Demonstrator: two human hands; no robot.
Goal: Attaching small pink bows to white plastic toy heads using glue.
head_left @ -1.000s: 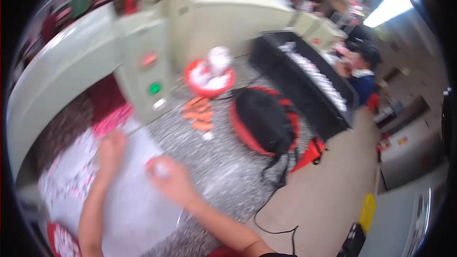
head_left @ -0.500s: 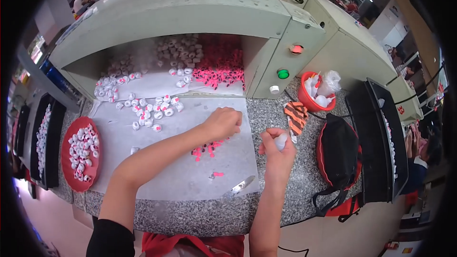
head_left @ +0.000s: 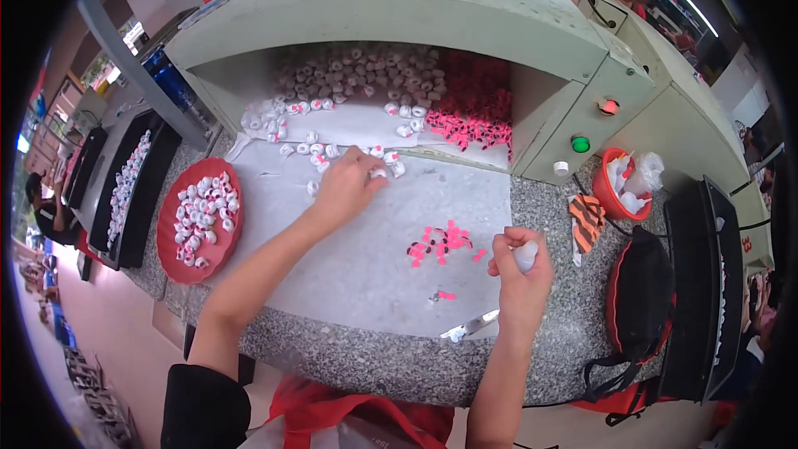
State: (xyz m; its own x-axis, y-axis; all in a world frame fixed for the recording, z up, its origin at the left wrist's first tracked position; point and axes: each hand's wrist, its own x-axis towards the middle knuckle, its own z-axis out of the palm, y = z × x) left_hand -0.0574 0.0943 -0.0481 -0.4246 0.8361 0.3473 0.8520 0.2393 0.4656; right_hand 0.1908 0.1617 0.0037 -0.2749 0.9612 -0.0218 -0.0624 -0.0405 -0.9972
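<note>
My left hand [head_left: 347, 189] is at the front of the white pieces, its thumb and fingers closed around one small white piece [head_left: 378, 174]. Several other rounded white pieces with pink marks [head_left: 317, 150] lie just beyond it on the white sheet [head_left: 349, 283]. My right hand [head_left: 524, 278], over the sheet's right edge, is wrapped round a small translucent squeeze bottle [head_left: 525, 256]. Left of that hand is a loose group of small pink and black pieces [head_left: 440, 241]. A single pink piece [head_left: 446, 295] lies nearer to me, above a shiny metal strip [head_left: 471, 327].
A pale green box-shaped machine [head_left: 374, 21] stands behind, with white and pink pieces heaped in its opening. A red dish [head_left: 169, 259] of white pieces is at left. To the right are an orange-red basket [head_left: 609, 195], a striped cloth [head_left: 588, 222] and a black bag [head_left: 644, 295].
My left hand has gone from above the pink pieces to the white ones, up and left, and closed on one. The right hand still holds the bottle. The whole view has shifted.
</note>
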